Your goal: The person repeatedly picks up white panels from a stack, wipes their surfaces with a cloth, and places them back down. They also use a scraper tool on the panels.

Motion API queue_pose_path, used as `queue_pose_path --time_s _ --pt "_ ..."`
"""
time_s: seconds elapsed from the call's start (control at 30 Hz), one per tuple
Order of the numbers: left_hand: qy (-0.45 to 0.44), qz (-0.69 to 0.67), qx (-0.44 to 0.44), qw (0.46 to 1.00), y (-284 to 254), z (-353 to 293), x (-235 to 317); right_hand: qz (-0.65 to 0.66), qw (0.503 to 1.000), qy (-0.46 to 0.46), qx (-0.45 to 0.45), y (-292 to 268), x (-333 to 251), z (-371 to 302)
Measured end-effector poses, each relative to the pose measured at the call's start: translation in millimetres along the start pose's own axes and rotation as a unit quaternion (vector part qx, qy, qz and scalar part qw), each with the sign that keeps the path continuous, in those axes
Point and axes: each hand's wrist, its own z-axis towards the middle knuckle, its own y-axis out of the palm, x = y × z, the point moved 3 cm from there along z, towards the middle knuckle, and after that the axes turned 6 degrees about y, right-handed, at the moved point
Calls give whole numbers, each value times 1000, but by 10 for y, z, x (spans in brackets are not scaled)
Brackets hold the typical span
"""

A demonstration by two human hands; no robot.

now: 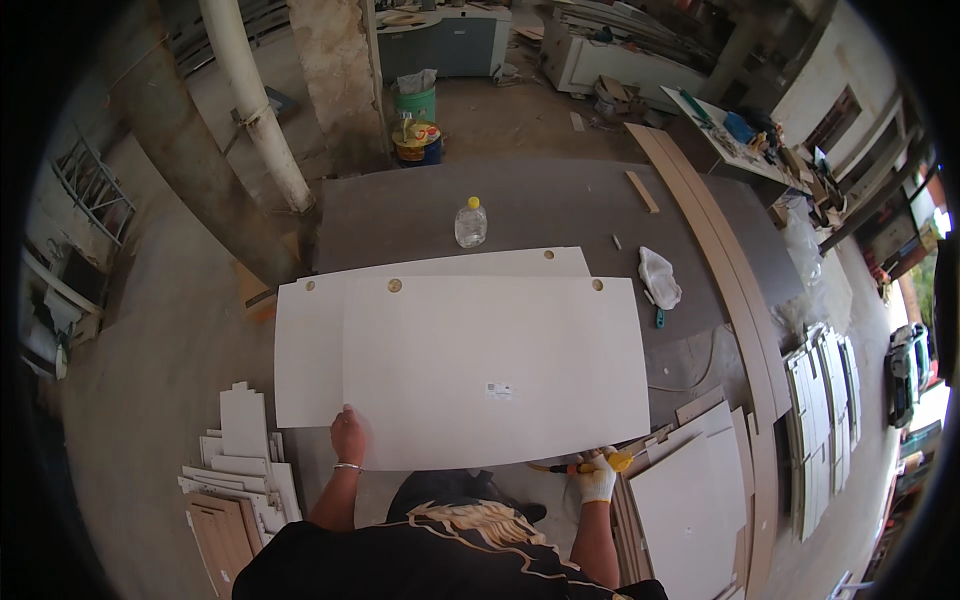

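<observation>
A white panel point(480, 350) with two round holes near its far edge and a small label lies over a second white panel point(305, 370), which sticks out to the left and at the back. My bare left hand point(348, 437), a band at its wrist, is closed on the top panel's near left corner, thumb on the upper face. At the near right corner my right hand point(598, 480), in a white glove, is closed round a yellow and black hand tool point(618, 461). Its exact kind is unclear, and the fingers partly hide it.
On the dark tabletop point(400, 205) stand a clear bottle with a yellow cap point(471, 222) and a white cloth glove point(658, 278). Long brown boards point(715, 240) run along the right. Panel stacks lie at lower left point(243, 430) and lower right point(690, 500). A pillar point(255, 100) rises at left.
</observation>
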Motion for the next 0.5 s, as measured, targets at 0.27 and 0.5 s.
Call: queue_pose_path --time_s 0.27,0.5 --pt "-125 -10 13 992 -202 376 -787 -72 997 24 27 326 797 354" --pt "-230 -78 -9 970 -69 485 -1105 -159 987 18 26 453 875 293"
